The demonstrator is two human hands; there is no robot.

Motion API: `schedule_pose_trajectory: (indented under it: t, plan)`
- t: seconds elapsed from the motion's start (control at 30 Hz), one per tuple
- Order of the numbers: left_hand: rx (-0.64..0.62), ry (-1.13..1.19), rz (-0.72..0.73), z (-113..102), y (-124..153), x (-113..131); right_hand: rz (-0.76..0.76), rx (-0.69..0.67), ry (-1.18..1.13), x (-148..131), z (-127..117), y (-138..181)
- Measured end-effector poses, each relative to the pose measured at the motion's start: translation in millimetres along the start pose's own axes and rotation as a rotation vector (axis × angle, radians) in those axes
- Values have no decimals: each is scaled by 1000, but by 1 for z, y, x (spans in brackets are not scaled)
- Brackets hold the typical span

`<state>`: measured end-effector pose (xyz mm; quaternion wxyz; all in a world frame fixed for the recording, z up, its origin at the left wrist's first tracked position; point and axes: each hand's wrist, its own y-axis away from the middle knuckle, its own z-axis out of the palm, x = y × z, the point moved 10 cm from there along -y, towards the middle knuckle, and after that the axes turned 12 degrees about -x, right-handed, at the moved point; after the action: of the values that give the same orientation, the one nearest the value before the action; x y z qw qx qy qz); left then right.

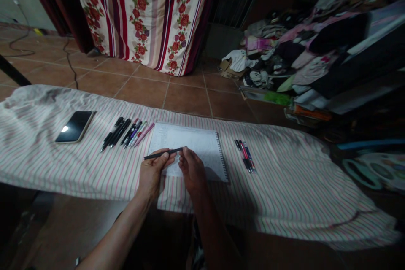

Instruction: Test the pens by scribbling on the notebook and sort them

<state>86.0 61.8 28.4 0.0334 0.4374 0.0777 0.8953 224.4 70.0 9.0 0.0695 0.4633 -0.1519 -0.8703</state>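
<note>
A slim black pen (155,155) lies slantwise across my two hands, above a spiral notebook (202,139) whose pages bear faint writing. My left hand (153,171) grips its barrel, thumb on top. At the other end, the fingertips of my right hand (192,166) pinch the pen's tip. To the left of the notebook lies a row of several pens, with black pens (118,133) on one side and a pink pen (144,135) closest to the page. Right of the notebook, a smaller group of pens (245,156) rests on the cloth.
A striped cloth (284,177) covers the long surface under everything. A dark-screened phone (75,126) lies at the left. Beyond the far edge are a tiled floor (186,97) and a floral curtain (155,17). Heaped clothes (284,46) fill the back right.
</note>
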Motion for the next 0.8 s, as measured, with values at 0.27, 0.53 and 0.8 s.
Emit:
schedule_pose_trajectory:
  t: [0.27,0.53,0.8]
  plan:
    - [53,-35,-8,2,5,-2,-81,-6,97,-10,-6,-2]
    - [167,109,-81,-3,7,-12,-124,-33,120,-16,2,-1]
    - [144,107,-33,-5,6,-8,-26,-91,-47,-2,8,-3]
